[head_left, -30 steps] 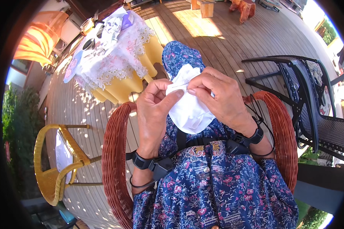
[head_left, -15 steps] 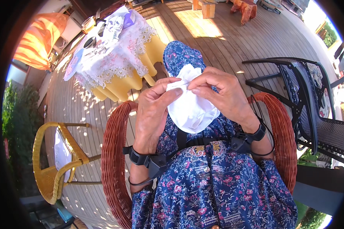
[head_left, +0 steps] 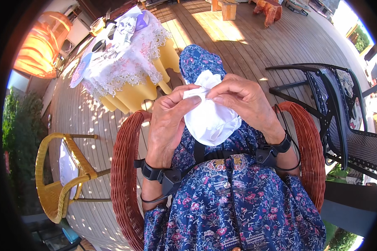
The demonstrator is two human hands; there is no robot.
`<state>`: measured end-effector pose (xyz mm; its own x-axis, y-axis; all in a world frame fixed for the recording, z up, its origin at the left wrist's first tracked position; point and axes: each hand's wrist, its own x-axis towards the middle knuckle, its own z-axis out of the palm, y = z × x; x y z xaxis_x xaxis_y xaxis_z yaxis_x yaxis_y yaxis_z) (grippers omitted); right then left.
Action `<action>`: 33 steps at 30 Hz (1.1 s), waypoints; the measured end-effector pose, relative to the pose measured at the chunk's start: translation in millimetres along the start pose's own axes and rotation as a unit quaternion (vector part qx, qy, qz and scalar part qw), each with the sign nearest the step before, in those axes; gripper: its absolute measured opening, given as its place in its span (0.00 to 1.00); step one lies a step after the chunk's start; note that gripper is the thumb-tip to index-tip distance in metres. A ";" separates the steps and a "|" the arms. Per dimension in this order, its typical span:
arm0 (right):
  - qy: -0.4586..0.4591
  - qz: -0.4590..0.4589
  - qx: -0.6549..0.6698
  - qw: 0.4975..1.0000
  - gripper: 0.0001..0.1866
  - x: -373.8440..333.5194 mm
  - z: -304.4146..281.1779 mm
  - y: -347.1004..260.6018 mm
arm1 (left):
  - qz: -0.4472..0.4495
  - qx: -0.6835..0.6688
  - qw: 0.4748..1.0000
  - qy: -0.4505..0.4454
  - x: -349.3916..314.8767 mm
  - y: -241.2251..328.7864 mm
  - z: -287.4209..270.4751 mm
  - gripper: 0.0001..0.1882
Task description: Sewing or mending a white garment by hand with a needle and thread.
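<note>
A white cloth (head_left: pixel 209 119) hangs bunched in front of my lap, over my blue flowered dress (head_left: pixel 234 201). My left hand (head_left: pixel 168 121) pinches its upper left edge between thumb and fingers. My right hand (head_left: pixel 243 100) grips the gathered top of the cloth from the right, fingertips meeting the left hand's. Both wrists carry black bands with small boxes. I sit in a reddish-brown wicker chair (head_left: pixel 125 180).
A round table (head_left: pixel 130 71) with a yellow cloth and white lace cover, holding papers and small items, stands ahead left. A yellow wicker chair (head_left: pixel 56 184) is at left, a black metal chair (head_left: pixel 339 113) at right. Wooden deck planks (head_left: pixel 255 46) run ahead.
Both hands have shifted slightly up on the cloth and now pinch its gathered top closer together; the cloth hangs lower below them.
</note>
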<state>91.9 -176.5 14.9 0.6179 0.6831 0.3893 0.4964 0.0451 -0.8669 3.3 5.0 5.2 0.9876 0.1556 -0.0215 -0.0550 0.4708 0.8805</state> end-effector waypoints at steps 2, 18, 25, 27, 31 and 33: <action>0.002 -0.008 0.038 0.999 0.05 0.6 1.5 1.8 | -0.002 -0.003 1.000 -0.001 -0.2 0.3 -0.1 0.12; 0.006 0.056 0.235 0.970 0.11 5.7 18.5 4.1 | 0.017 0.039 0.999 0.004 -6.0 -4.7 5.2 0.07; 0.029 -0.075 -0.171 0.982 0.05 3.5 24.3 -16.0 | 0.083 0.129 0.987 0.041 -4.0 -7.2 4.0 0.03; 0.014 -0.053 -0.171 0.984 0.03 5.3 22.1 -15.8 | 0.087 0.145 0.985 0.045 -3.4 -7.5 4.5 0.03; 0.082 -0.254 -0.244 0.932 0.03 13.2 18.9 -15.9 | 0.093 0.132 0.986 0.043 -1.5 -7.8 9.4 0.03; 0.100 -0.299 -0.198 0.928 0.03 12.3 20.4 -26.8 | 0.073 0.095 0.991 0.059 -4.0 -7.6 6.9 0.03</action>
<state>73.7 -154.4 36.5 0.2410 0.4713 0.8484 0.9477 0.0740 -0.3103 0.8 -5.2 1.9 0.9463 0.3162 0.0670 -0.1560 0.2652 0.9515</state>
